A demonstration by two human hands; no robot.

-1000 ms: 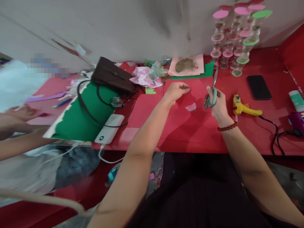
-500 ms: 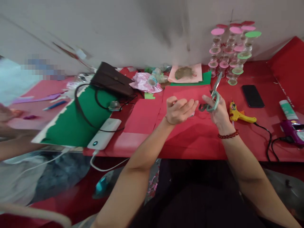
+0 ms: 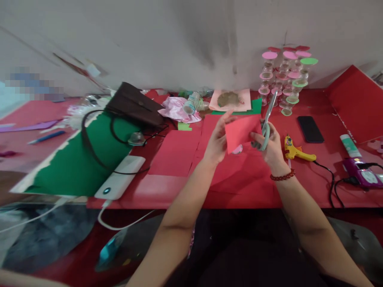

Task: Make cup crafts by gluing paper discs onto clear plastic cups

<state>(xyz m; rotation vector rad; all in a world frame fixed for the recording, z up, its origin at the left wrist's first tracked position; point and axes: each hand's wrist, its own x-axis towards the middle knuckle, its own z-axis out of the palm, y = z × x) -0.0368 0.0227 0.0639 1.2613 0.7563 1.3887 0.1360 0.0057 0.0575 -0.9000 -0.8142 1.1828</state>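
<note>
My left hand (image 3: 217, 142) is closed on the left edge of a small piece of red paper (image 3: 240, 130), held up over larger red sheets (image 3: 239, 171) on the table. In my right hand (image 3: 273, 149) is a pair of scissors (image 3: 271, 107) with pale green handles, its blades pointing up and away from me. Fingertips of that same hand also touch the right side of the red paper. Just below the paper shows a small pinkish round piece (image 3: 237, 150), partly covered.
Clear stacked pieces with pink and green discs (image 3: 283, 81) stand at the back right. A yellow glue gun (image 3: 299, 153), a black phone (image 3: 310, 129) and a glue stick (image 3: 350, 145) lie rightward. A white power bank (image 3: 121, 177), green board (image 3: 80, 159) and brown bag (image 3: 136, 104) are left.
The red paper is now raised between both hands; before, my left hand was curled palm up. The scissors stay in my right hand. The view has shifted slightly.
</note>
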